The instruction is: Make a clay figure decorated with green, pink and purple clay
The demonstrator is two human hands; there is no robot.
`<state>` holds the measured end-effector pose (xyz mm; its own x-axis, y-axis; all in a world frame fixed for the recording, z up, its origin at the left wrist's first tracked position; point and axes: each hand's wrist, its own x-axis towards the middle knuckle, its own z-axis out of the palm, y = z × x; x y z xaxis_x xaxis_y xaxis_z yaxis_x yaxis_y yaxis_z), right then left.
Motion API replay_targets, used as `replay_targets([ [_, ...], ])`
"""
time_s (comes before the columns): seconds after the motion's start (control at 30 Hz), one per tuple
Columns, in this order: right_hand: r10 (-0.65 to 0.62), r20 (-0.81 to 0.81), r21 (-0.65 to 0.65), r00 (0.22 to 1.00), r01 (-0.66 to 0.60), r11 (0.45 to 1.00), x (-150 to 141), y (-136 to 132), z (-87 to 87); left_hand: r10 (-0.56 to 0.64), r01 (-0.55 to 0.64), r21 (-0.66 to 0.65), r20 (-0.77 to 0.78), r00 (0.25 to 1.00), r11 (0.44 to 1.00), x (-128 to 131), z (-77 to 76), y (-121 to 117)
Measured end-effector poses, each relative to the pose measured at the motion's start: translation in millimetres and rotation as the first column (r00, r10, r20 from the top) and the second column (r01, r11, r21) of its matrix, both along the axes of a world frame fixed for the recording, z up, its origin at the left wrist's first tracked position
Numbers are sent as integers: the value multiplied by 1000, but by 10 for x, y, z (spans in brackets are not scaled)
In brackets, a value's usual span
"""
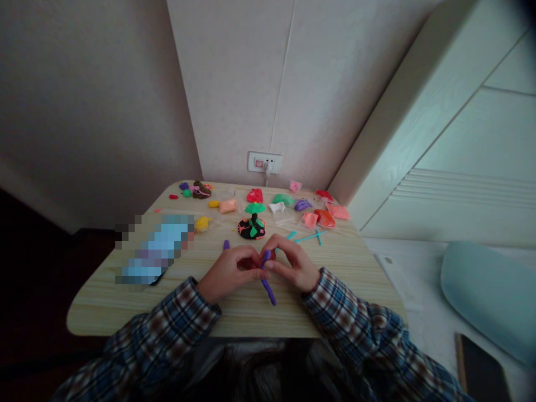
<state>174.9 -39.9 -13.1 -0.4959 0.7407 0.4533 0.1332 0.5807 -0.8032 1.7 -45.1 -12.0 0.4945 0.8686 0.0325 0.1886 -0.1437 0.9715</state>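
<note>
A thin roll of purple modelling clay [268, 291] is pinched between both hands above the table, its lower end hanging free. My left hand [234, 268] has its thumb and forefinger closed on it from the left. From the right, my right hand [293, 267] grips the clay near its upper end with thumb and fingertips. Another bit of purple clay [226, 245] shows just behind my left hand. Beyond the hands stands a clay figure [252, 223] with a black base, green leaves and a green top.
Bags of coloured clay, among them an orange-red one [325, 218] and a peach one [228, 206], lie along the far side. Blue plastic tools [312, 237] rest right of the figure. A blurred-out phone [161, 248] lies left. A wall socket [265, 162] is behind the table [113, 312].
</note>
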Motion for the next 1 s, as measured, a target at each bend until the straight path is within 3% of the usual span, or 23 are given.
replay_targets([
  [0.1, 11, -73, -114, 997, -19, 993, 2, 10, -36, 9, -7, -38, 44, 999, 999, 2, 4, -3],
  [0.33, 55, -200, -181, 978, -92, 979, 1, 20, -61, 97, -72, -142, 177, 979, 987, 6, 58, -9],
  [0.5, 52, -235, -206, 971, -102, 973, -9, 35, -93, 137, -145, 71, 114, 984, 987, -17, 22, 0],
  [0.67, 7, -224, -224, 975, -59, 973, -17, 47, -110, 208, -197, 270, -13, 978, 943, -7, 39, -35],
  [1.0, -29, -113, -191, 993, 7, 982, -10, 26, -65, 241, -198, 376, -71, 968, 905, 0, 64, -46],
])
